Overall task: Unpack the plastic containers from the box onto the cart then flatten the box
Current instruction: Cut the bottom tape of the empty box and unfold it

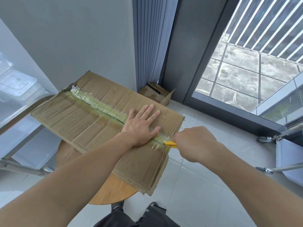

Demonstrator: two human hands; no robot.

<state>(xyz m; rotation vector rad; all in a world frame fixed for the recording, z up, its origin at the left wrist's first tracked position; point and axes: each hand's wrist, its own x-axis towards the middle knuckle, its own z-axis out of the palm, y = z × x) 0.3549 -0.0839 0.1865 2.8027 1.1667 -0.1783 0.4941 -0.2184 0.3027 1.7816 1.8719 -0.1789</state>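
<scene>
Grey walls, a pleated curtain [150, 38] & a glass door [246, 71] onto a tiled balcony are seen at the far side, w/ pale floor tiles below. At centre a cardboard box [91, 118] is laid on a round wooden table [113, 192], its near-right corner overhanging the table edge. A strip of yellowish clear tape [98, 104] is run along the box's top seam from far left to near right. The L hand [141, 126] is pressed flat on the box top by the right end of the seam, fingers straight & spread, nothing gripped. The R hand [196, 143] is clenched round a yellow knife [170, 144], held at the near-right end of the tape, just beside the heel of the L hand; the blade tip can't be made out. Clear plastic containers [16, 84] are stacked on a metal cart [21, 110] at the left edge, blurred. A smaller open box [157, 93] is set on the floor at the foot of the curtain, just beyond the main box. A 2nd wheeled frame [278, 136] is seen at the right edge, well apart from the table
</scene>
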